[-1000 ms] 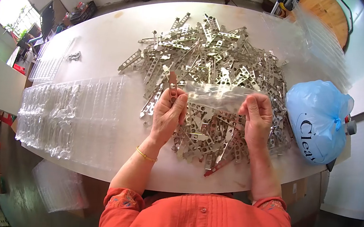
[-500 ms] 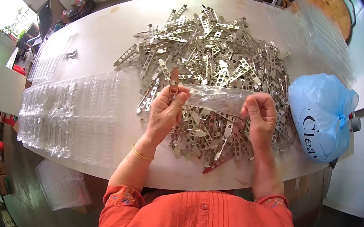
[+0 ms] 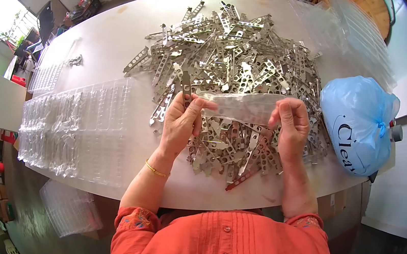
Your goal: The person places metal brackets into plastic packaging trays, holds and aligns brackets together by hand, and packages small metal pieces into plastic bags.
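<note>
Left hand: your left hand grips a perforated metal strip, its end jutting beyond your fingers, and the near end of the clear plastic bag.
Right hand: your right hand pinches the bag's other end between thumb and curled fingers.
Clear plastic bag: stretched between your hands, above the heap of metal strips.
Left side: a clear plastic tray partly filled with wrapped pieces.

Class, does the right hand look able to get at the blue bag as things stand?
Probably yes: the blue bag stands close by on the right, with only metal strips between. The right hand, though, appears to hold the clear sleeve, so it may need freeing first.
</note>
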The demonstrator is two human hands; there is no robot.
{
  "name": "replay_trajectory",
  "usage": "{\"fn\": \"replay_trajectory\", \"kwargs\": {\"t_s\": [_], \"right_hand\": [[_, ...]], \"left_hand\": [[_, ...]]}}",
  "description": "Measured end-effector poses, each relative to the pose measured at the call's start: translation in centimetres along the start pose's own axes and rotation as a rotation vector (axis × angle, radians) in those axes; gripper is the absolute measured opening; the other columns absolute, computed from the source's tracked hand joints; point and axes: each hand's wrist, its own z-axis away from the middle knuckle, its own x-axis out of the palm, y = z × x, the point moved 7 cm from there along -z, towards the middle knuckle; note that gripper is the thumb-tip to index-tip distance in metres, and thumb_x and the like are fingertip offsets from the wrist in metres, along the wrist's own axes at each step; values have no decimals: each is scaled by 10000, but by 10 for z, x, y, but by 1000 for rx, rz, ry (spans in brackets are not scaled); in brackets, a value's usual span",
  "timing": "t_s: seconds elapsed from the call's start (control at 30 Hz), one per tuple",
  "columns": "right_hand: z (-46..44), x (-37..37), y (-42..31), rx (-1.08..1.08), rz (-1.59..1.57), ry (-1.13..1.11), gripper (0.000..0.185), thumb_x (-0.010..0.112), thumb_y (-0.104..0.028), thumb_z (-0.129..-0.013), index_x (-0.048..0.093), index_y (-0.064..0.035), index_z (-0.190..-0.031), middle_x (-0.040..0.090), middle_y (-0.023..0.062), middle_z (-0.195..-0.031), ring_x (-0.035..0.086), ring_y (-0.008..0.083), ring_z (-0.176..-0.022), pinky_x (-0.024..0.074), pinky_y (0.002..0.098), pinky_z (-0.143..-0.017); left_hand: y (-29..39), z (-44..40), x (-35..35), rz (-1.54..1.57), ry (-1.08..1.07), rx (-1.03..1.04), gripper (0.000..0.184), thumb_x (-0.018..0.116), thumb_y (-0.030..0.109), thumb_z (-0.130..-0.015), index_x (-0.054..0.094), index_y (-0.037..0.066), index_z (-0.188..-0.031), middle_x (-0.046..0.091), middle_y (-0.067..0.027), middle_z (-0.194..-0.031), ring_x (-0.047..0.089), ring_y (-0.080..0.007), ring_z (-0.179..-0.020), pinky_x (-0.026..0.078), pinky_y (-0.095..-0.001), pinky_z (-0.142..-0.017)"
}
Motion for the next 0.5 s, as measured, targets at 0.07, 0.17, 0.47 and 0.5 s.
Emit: {"fn": "replay_trajectory", "kwargs": {"t_s": [0.07, 0.17, 0.47, 0.5], "right_hand": [[0, -2, -1, 7, 3, 32, 150, 599, -221, -1018, 614, -75, -989, 579, -34, -757, 539, 43, -660, 453, 188, -609], [-1, -6, 3, 45, -25, 75, 149, 595, -221, -1020, 615, -77, -988, 580, -33, -760, 537, 42, -656, 443, 185, -586], [-4, -9, 5, 52, -17, 73, 142, 598, -216, -1019, 609, -77, -994, 580, -25, -737, 531, 48, -622, 441, 188, -567], [-4, -9, 5, 52, -17, 75, 142, 598, -216, -1019, 609, -77, -994, 580, -25, -737, 531, 48, -622, 441, 188, -567]], "left_hand": [[-2, 1, 0, -5, -8, -18, 133, 501, 161, -1052, 548, 40, -1023, 725, -131, -944, 428, -32, -438, 335, -173, -408], [-4, 1, 0, 10, -41, -35, 138, 503, 157, -1050, 568, 36, -1052, 730, -150, -928, 416, -36, -415, 327, -173, -395], [-8, 4, 8, 60, -176, -79, 177, 501, 134, -1038, 588, 11, -1129, 733, -190, -973, 365, -21, -387, 280, -181, -360], [-8, 4, 10, 73, -212, -80, 187, 502, 130, -1036, 589, 9, -1149, 733, -192, -979, 364, -20, -388, 279, -181, -359]]}}
